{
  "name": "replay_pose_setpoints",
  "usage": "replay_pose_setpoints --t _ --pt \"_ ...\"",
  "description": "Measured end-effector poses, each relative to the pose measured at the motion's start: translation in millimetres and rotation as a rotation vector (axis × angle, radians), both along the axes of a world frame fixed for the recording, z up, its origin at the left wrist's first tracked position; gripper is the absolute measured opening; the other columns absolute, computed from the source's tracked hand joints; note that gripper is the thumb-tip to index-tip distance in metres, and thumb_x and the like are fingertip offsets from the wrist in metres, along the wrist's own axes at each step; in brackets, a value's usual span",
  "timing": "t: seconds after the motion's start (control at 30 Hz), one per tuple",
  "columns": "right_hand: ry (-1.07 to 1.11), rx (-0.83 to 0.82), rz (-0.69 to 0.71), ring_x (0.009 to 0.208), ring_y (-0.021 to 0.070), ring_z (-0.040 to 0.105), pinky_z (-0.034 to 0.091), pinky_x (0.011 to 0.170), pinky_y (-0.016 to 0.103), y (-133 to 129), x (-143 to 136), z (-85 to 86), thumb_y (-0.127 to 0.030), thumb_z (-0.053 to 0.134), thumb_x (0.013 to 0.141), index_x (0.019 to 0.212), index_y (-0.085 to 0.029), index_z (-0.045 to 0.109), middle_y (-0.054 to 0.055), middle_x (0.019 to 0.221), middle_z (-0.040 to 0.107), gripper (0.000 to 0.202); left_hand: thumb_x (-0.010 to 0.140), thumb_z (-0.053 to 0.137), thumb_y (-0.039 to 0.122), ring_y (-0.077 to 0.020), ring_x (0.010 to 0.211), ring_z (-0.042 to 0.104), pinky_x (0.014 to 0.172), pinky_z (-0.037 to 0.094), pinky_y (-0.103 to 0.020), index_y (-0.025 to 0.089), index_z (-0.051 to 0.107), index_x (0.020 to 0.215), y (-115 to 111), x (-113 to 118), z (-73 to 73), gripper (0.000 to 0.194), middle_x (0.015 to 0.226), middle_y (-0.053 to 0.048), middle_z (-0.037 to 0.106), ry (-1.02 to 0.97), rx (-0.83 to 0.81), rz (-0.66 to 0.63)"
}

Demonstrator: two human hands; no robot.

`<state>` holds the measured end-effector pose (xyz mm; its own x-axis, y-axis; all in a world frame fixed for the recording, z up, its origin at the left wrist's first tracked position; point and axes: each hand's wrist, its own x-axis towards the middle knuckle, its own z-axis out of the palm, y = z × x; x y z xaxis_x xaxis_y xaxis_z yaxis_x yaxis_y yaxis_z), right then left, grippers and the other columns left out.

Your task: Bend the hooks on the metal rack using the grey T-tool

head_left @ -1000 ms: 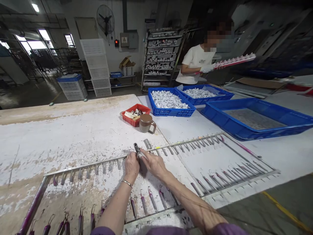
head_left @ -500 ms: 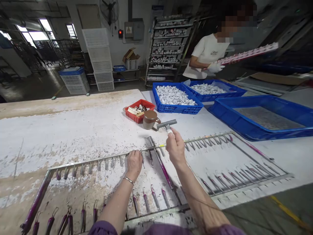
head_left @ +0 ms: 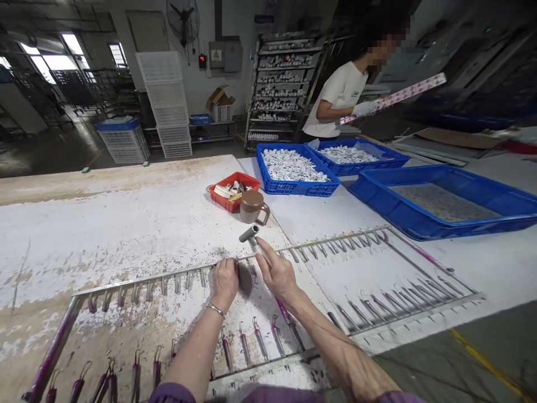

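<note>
Head view: right hand (head_left: 279, 277) gripped the T-shaped tool (head_left: 249, 234), leaving its head free; left hand (head_left: 225, 280), grip too hidden to tell, seemingly steadied the frame (head_left: 146, 277).

A: Your left hand (head_left: 225, 284) is nearer you than the mug (head_left: 250, 208), to its left, fingers curled.
B: And your right hand (head_left: 280, 275) is right of the mug, gripping, index finger (head_left: 268, 251) extended.
A: Both your bare forearms (head_left: 197, 350) angle inward.
</note>
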<state>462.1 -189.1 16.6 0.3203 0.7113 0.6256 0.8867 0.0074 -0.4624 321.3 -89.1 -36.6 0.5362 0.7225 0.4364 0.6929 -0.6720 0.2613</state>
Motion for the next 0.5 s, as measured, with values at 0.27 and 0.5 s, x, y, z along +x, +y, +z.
replay_pose_setpoints --t 0.27,0.5 --pt "-0.127 -0.097 0.063 0.075 0.0174 0.074 0.056 0.066 0.023 -0.2 2.7 -13.4 -0.031 0.043 0.107 0.142 -0.019 0.058 0.009 0.098 0.079 0.041 0.100 0.049 0.012 -0.0205 0.083 0.064 0.076 0.048 -0.029 0.017 0.064 0.089 1.7 1.4 -4.3 0.019 0.083 -0.007 0.068 0.010 0.051 -0.009" --pt "-0.135 -0.073 0.044 0.060 0.0182 0.071 0.054 0.057 0.025 -2.5 -1.3 -16.5 -0.031 0.038 0.108 0.138 -0.015 0.062 0.008 0.081 0.078 0.042 0.101 0.047 0.014 -0.0205 0.084 0.064 0.078 0.048 -0.030 0.017 0.064 0.089 2.3 0.5 -3.3 0.021 0.084 -0.007 0.069 0.006 0.035 -0.008"
